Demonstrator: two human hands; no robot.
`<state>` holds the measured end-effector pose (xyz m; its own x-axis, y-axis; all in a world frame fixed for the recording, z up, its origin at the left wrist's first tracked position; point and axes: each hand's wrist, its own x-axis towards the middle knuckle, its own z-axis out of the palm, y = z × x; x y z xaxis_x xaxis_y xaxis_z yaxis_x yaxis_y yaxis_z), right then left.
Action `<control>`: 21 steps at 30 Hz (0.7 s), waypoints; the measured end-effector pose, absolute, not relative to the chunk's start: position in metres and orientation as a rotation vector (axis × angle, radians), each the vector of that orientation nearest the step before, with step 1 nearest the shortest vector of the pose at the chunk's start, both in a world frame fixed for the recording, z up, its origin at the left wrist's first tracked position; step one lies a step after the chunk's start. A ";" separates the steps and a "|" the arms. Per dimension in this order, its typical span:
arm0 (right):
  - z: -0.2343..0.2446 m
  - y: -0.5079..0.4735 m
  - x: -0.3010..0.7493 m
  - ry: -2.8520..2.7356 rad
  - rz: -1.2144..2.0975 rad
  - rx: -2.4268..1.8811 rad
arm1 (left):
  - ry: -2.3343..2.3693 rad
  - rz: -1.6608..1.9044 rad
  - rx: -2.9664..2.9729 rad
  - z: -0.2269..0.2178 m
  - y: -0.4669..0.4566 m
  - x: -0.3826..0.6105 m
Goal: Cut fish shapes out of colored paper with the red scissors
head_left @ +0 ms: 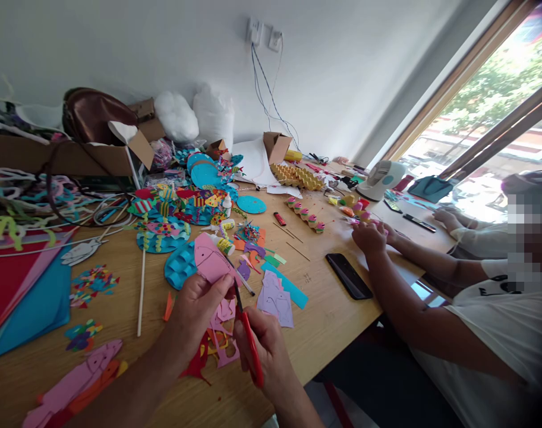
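Observation:
Between the thumb and fingers of my left hand (207, 295) is a pink paper piece (211, 260) with drawn lines on it, shaped like a fish. My right hand (262, 340) is closed round the red handles of a pair of scissors (252, 351). The dark blades point up at the paper's lower right edge, close to my left fingertips. Pink cut scraps (224, 345) lie below my hands, with red and yellow scraps under them. To the right lies a lilac paper piece (275, 299) with drawn outlines.
Paper fish shapes (77, 380) lie at the near left, beside coloured confetti bits (95, 282) and stacked coloured sheets (52, 297). A black phone (349, 276) lies at right, near a co-worker's hands (369, 235). Decorated blue pieces (199, 208) crowd the back.

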<state>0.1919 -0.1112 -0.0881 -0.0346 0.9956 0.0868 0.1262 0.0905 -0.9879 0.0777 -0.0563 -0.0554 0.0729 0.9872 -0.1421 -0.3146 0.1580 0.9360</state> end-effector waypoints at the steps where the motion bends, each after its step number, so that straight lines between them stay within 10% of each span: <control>1: -0.088 -0.111 0.192 -1.369 1.106 -1.223 | 1.018 1.207 0.883 -0.055 -0.056 0.078; 21: -0.087 -0.113 0.192 -1.358 1.204 -1.234 | 0.974 1.123 1.061 -0.050 -0.053 0.069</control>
<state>0.1922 -0.1128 -0.0871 -0.0832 0.9964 0.0139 0.1059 0.0228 -0.9941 0.0689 -0.0532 -0.0499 0.1701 0.9831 -0.0682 -0.2071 0.1033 0.9728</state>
